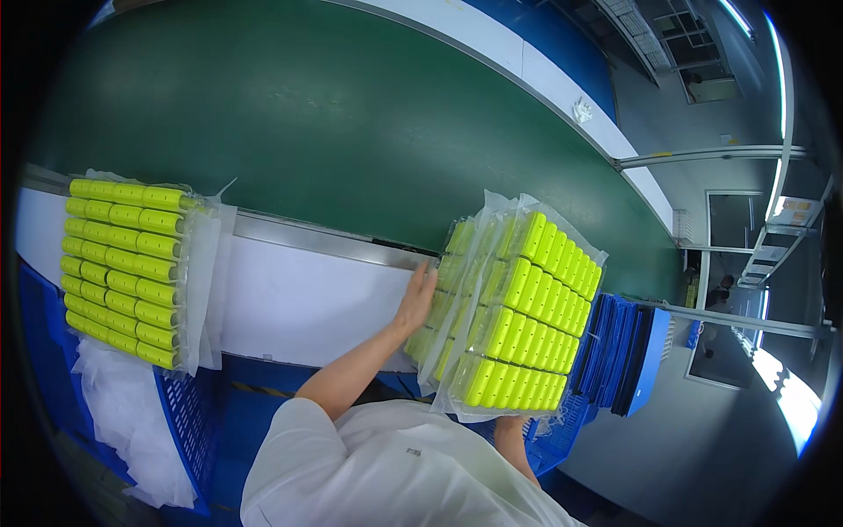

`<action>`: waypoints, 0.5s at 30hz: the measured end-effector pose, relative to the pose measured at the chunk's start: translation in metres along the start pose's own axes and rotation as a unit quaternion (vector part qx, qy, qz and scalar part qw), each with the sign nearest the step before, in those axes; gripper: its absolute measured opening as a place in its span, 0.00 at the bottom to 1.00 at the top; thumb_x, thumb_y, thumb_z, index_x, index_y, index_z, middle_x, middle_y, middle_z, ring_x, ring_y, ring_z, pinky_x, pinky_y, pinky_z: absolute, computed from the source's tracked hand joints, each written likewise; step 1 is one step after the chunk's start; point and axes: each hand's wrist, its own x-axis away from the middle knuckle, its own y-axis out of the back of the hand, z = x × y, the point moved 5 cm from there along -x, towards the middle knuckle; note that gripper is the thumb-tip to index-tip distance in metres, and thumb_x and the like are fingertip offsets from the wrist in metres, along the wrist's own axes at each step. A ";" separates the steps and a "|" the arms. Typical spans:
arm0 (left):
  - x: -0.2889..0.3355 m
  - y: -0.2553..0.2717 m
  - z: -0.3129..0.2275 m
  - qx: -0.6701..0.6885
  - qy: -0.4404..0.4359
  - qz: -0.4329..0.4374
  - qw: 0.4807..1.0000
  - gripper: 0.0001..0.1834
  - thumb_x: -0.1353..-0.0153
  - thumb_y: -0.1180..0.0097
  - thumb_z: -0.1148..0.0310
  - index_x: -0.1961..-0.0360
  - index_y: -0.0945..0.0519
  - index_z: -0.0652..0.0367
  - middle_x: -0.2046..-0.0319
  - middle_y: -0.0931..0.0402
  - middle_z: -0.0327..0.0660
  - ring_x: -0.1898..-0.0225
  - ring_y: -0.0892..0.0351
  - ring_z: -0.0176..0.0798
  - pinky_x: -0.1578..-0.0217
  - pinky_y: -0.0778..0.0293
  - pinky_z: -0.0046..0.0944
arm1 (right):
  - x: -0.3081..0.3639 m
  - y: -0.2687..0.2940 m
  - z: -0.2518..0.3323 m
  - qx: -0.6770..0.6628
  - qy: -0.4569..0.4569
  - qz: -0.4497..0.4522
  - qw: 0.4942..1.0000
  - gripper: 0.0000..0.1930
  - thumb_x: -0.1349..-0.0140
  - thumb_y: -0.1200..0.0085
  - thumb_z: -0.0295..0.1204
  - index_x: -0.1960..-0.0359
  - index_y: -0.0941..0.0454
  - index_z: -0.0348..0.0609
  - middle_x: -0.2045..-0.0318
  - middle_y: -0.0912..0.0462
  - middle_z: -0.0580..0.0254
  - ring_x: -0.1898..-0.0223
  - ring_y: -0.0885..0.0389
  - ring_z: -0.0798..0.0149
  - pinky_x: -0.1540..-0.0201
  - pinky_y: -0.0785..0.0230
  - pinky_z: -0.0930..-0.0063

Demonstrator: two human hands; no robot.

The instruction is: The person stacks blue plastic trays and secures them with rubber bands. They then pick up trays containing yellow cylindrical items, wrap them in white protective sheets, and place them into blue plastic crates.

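Note:
A tilted stack of clear plastic trays (518, 325), filled with rows of bright yellow-green cylindrical pieces, is held between my two hands above the near bench edge. White sheets (474, 290) stick out between its layers. My left hand (420, 297) presses against the stack's left side, fingers stretched along it. Under the stack's lower right corner is my right hand (511, 429), its fingers mostly hidden by the trays. Another stack of trays (123, 272) with the same yellow-green pieces and white sheets stands at the left on the near ledge.
A green work surface (299, 114) runs across, bordered by a white ledge (290, 303). At lower left, a blue crate (189, 430) holds crumpled white sheets (132, 422). Stacked blue trays (615, 351) and a blue basket (558, 439) stand at right. A crumpled white item (582, 110) lies on the far ledge.

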 end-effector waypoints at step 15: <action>0.093 -0.029 0.038 -0.026 -0.035 -0.010 0.999 0.43 0.30 0.51 0.49 0.28 0.45 0.74 0.29 0.45 0.65 0.27 0.47 0.60 0.27 0.51 0.49 | -0.038 -0.023 -0.002 -0.010 -0.105 0.053 0.993 0.33 0.30 0.56 0.57 0.32 0.34 0.48 0.36 0.27 0.59 0.35 0.29 0.55 0.33 0.37 0.54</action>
